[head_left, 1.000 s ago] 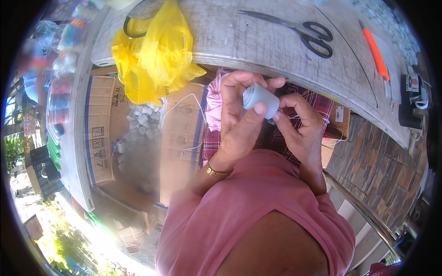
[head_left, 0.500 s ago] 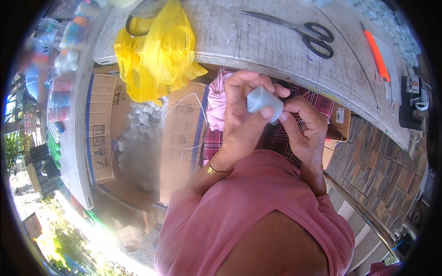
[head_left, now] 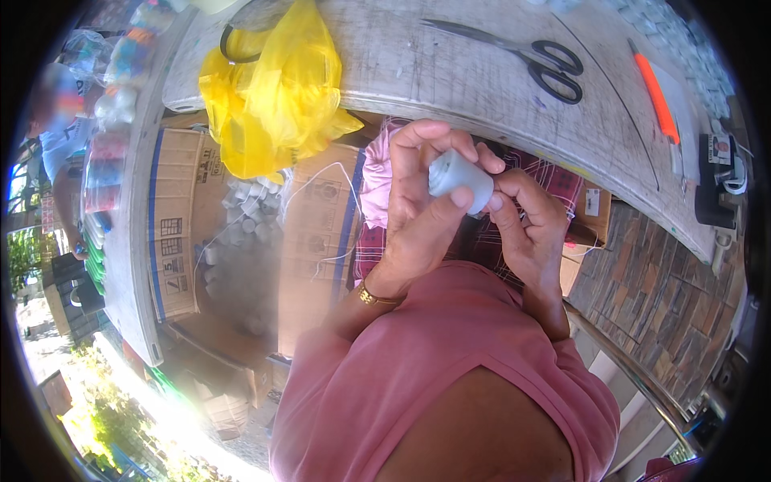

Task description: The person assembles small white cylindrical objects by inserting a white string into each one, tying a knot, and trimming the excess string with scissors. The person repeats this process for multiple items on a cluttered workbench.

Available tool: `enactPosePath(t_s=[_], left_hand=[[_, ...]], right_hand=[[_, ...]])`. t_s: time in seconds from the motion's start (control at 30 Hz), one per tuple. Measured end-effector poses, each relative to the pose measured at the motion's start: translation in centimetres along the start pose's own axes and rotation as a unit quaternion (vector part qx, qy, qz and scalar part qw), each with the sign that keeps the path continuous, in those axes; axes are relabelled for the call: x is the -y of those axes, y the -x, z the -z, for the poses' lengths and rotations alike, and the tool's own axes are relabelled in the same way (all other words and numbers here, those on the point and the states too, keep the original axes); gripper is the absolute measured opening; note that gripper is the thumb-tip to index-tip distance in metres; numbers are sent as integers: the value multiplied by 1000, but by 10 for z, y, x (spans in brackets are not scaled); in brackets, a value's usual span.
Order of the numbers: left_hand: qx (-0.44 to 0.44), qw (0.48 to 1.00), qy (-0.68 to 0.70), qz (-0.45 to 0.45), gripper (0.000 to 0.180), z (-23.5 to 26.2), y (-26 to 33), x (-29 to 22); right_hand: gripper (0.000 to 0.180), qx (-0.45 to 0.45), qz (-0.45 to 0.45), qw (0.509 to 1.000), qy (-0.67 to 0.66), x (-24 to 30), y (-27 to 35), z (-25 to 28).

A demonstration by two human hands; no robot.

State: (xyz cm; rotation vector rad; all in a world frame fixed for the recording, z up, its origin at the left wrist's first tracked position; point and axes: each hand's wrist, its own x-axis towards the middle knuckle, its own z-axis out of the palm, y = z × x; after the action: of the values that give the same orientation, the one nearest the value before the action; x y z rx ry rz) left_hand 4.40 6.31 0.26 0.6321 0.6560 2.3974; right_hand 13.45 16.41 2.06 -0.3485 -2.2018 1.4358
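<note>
My left hand holds a small pale blue-white roll, apparently of thin plastic, tilted between the thumb and curled fingers. It is above my lap, just short of the table edge. At the roll's lower right end, my right hand pinches with thumb and forefinger; what exactly lies between those fingertips is too small to make out. Pink fabric lies beside my left hand, over dark red checked cloth. Many similar small white rolls fill an open cardboard box to my left.
On the worn grey table lie black-handled scissors, a yellow plastic bag hanging over the edge, an orange-handled cutter and a thin dark rod. A black object sits at the right end. Another person is at far left.
Both hands stay almost in place, with the roll shifted very slightly left. At far left, the other person has moved, and an arm now reaches down.
</note>
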Motion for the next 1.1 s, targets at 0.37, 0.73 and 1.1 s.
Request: enactPosePath(t_s=[0.37, 0.73, 1.1], left_hand=[[64, 980, -180, -49, 67, 0, 2, -1], [61, 961, -262, -65, 78, 9, 2, -4], [-97, 977, -72, 175, 60, 10, 15, 21]], right_hand=[[5, -1, -40, 998, -52, 1, 5, -1], [16, -92, 112, 989, 7, 13, -2, 25], [27, -126, 692, 699, -129, 124, 4, 80]])
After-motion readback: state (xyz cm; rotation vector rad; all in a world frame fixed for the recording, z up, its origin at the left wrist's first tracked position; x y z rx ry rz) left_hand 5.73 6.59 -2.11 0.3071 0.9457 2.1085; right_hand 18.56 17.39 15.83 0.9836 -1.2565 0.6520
